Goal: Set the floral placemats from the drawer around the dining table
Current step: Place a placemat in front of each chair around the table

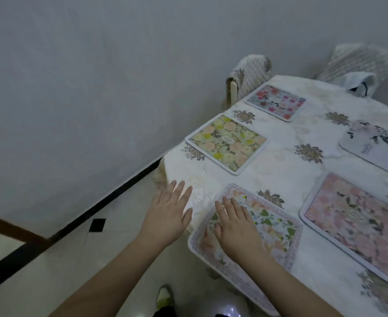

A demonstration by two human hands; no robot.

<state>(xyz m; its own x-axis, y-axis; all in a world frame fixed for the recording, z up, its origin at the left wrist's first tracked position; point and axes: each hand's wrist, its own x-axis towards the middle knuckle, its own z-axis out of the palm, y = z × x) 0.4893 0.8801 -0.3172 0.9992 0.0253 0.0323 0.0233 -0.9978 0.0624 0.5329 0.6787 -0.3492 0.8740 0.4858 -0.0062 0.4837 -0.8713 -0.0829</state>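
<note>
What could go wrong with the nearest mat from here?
The near mat overhangs the table corner; if the right hand resting on it lifts, it might tip or slide off. The left hand hovers by the cloth edge and could drag it, shifting the yellow mat.

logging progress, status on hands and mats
Left hand open, off the mats. Right hand flat on near mat. Five mats laid. Nothing in the way.

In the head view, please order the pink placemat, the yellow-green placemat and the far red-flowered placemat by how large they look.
1. pink placemat
2. yellow-green placemat
3. red-flowered placemat

The order follows nearness to the camera, so their true sizes may well be alike.
</note>
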